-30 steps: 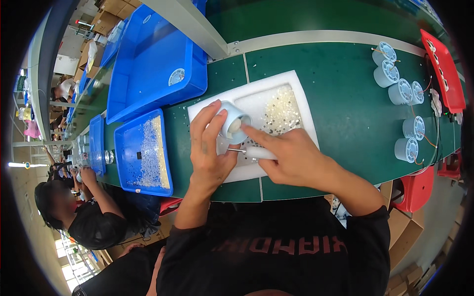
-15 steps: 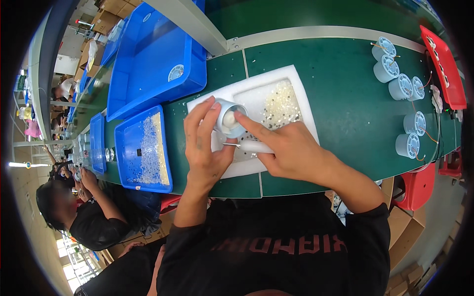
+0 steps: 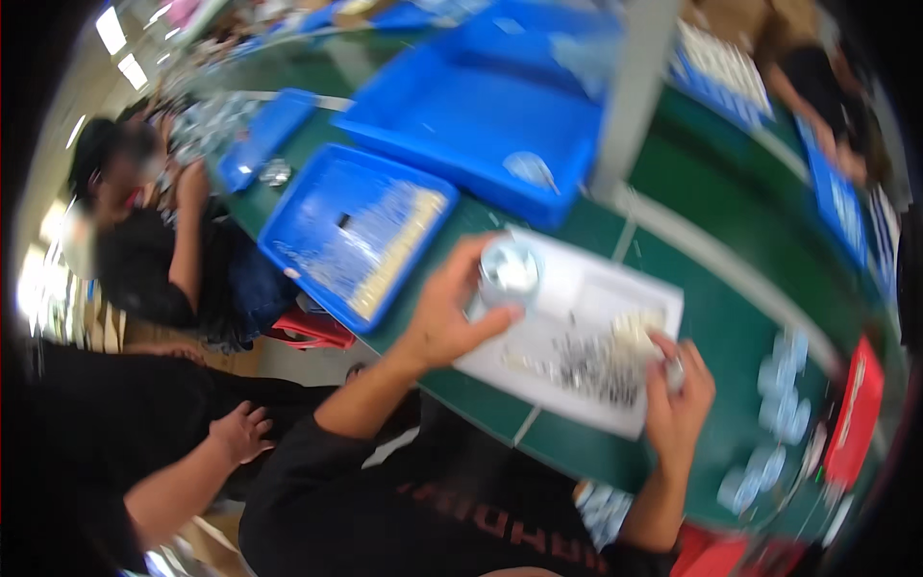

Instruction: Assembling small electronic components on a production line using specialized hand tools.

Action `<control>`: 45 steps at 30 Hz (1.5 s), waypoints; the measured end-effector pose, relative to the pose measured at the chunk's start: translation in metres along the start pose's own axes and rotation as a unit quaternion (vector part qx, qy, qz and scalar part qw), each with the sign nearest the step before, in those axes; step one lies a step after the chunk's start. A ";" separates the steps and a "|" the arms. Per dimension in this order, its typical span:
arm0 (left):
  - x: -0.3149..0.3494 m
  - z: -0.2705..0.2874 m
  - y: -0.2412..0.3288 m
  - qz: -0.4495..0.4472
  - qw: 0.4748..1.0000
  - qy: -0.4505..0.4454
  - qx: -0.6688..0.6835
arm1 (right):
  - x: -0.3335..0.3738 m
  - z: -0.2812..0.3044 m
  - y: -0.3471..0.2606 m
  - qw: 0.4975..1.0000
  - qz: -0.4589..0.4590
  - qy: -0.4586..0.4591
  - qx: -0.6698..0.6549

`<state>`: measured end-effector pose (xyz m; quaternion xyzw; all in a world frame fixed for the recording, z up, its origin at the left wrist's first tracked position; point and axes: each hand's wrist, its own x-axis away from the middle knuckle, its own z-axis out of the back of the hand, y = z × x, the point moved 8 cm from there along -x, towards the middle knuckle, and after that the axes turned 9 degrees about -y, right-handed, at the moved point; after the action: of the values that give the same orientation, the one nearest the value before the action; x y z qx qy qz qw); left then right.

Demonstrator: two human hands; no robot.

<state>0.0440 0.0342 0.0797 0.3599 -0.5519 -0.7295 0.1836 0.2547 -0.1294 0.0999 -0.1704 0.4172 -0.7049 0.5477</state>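
Note:
My left hand (image 3: 452,310) is closed around a light blue round cup (image 3: 510,271), with its open top toward me and something white inside. It is held over the left part of a white foam tray (image 3: 553,370). Many tiny pale and dark discs (image 3: 601,363) lie scattered in the tray, with a cream-coloured heap of them near its right side. Over the tray's right edge, my right hand (image 3: 681,396) has its fingers bent and pinched around a pale rod-like thing (image 3: 676,373), too blurred to name.
Left of the tray sits a blue tray (image 3: 317,264) with clear and cream bits; behind it, a large blue bin (image 3: 471,106). Several light blue cups (image 3: 784,404) and a red tray (image 3: 854,413) stand to the right. A grey post (image 3: 639,96) rises behind. Co-workers (image 3: 144,250) sit at left.
My view has turned left. My right hand has drawn its finger out of the cup and moved away to the tray's right side. The left hand still holds the cup.

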 end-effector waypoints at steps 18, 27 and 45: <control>0.055 -0.219 -0.004 0.339 0.622 -0.101 0.699 | 0.080 -0.003 -0.034 0.965 0.220 0.011 0.144; 0.094 -0.276 0.000 0.292 0.615 -0.372 0.631 | 0.149 0.034 0.018 0.971 0.174 0.139 0.089; 0.102 -0.225 -0.012 0.320 0.728 -0.406 0.450 | 0.146 0.080 0.024 0.905 0.059 0.194 0.375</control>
<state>0.1403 -0.1814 0.0058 -0.1285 -0.9200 -0.3698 -0.0193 0.2759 -0.2958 0.0970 0.2126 0.2292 -0.7948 0.5202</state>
